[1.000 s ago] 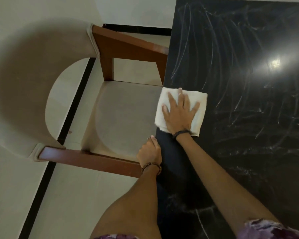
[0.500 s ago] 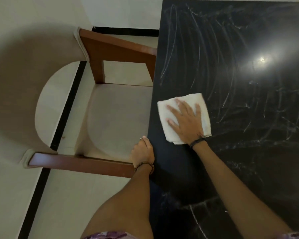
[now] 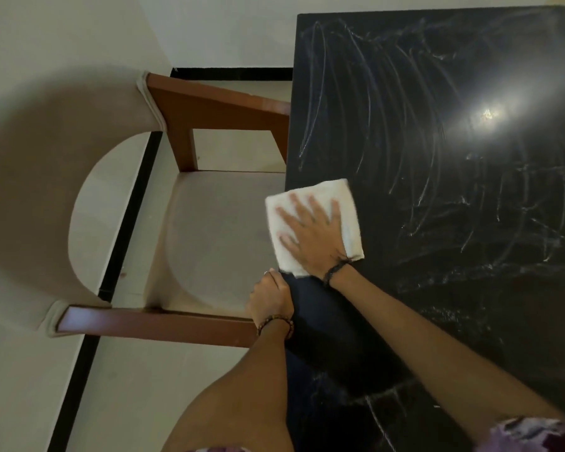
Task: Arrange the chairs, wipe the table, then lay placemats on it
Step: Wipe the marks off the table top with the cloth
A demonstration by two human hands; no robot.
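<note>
Fingers (image 3: 310, 207) of right hand (image 3: 312, 238) spread flat, pressing folded white cloth (image 3: 351, 223) at left edge of streaked glossy black table (image 3: 437, 288). Left hand (image 3: 269, 296) curled over table edge beside beige-cushioned wooden chair (image 3: 216, 243). Wiping underway; next stroke likely needs unwiped near area.

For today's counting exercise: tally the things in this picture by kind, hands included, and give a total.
Hands: 2 (left, right)
Cloth: 1
Chair: 1
Table: 1
Wristbands: 2 (beaded, dark)
Total: 7
</note>
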